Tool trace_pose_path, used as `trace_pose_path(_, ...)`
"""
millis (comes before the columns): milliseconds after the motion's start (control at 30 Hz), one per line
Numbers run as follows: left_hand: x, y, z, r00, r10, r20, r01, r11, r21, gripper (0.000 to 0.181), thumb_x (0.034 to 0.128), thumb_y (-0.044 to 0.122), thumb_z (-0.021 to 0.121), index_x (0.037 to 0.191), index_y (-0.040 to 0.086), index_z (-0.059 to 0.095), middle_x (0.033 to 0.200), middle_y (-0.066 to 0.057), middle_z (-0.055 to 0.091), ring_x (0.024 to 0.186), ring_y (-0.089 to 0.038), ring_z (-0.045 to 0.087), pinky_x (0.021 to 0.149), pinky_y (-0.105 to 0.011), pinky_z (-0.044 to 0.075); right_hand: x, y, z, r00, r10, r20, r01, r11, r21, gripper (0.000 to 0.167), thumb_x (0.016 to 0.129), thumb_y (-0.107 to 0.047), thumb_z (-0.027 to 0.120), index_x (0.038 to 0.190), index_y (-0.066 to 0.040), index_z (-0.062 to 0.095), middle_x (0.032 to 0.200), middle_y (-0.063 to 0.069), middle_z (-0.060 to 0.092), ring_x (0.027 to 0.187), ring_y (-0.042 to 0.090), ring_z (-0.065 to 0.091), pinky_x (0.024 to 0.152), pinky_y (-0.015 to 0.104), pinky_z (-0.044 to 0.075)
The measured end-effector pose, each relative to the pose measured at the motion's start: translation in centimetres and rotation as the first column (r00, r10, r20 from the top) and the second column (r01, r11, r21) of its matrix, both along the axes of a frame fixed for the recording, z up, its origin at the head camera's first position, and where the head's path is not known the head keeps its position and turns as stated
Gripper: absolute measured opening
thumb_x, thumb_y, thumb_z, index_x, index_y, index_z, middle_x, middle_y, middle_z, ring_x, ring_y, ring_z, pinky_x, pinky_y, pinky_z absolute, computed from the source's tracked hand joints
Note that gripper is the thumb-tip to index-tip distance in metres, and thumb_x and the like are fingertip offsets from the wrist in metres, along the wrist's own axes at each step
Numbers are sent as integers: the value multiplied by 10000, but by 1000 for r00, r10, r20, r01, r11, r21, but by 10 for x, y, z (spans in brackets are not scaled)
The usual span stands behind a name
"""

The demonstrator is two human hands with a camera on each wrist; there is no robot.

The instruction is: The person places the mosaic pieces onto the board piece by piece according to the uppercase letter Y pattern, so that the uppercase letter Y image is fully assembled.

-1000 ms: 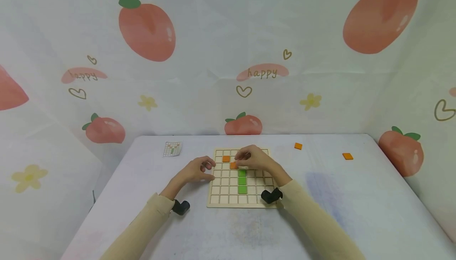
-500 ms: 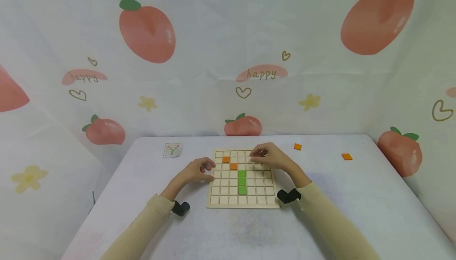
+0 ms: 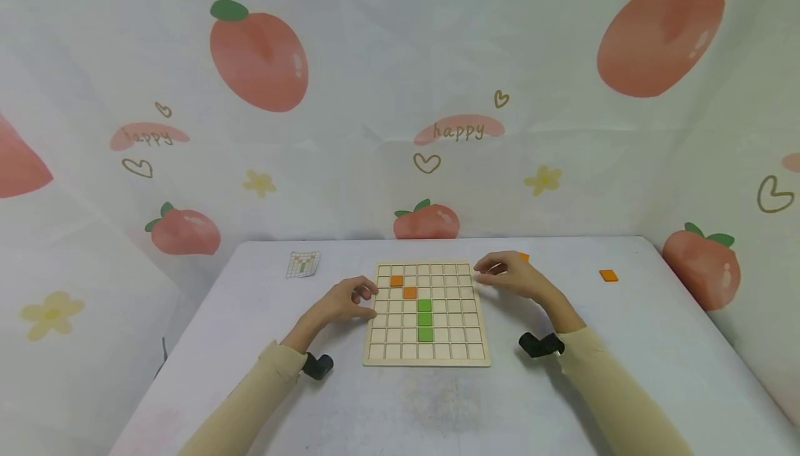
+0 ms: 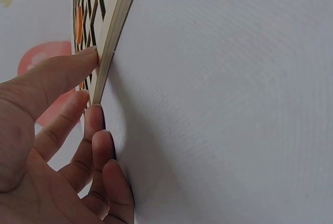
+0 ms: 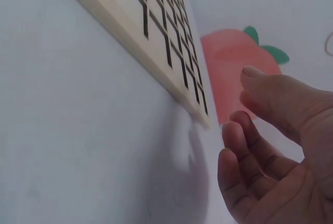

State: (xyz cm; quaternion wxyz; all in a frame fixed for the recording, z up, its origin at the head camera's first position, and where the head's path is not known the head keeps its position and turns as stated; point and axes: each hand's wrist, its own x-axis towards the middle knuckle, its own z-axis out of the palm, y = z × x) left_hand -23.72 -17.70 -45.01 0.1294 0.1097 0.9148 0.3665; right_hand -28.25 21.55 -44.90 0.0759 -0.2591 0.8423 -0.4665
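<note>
A pale wooden grid board (image 3: 456, 361) lies on the table in the head view. Two orange square tiles (image 3: 410, 293) sit diagonally in its upper left cells, and three green square tiles (image 3: 425, 319) form a column below them. At the board's left edge is my left hand (image 3: 342, 301). The left wrist view shows its thumb (image 4: 78, 67) touching the board's rim, with the other fingers loosely bent at the edge. My right hand (image 3: 515, 277) hovers just right of the board's upper right corner, fingers relaxed and nothing in them. It partly hides a loose orange tile (image 3: 524, 257).
Another loose orange tile (image 3: 609, 275) lies farther right on the white table (image 3: 387, 414). A small printed pattern card (image 3: 303, 264) is at the back left. Behind the table hangs a fruit-print cloth (image 3: 350, 164).
My right hand has let go of the lower orange tile, left in its cell, and has moved right, off the board. My left hand has stayed at the board's edge.
</note>
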Motion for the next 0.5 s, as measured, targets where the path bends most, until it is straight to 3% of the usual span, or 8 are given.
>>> trace_pose_path(500, 0, -2, -1, 1000, -19, -9, 19, 1000, 5, 380, 791, 97, 873, 1114, 83, 673, 957, -20, 599, 833, -188, 496, 742, -343, 420, -16, 46, 3, 989, -143, -26, 144, 989, 38, 288, 940, -117, 746, 1151, 72, 687, 1101, 173, 687, 1008, 352, 657, 878, 431, 504)
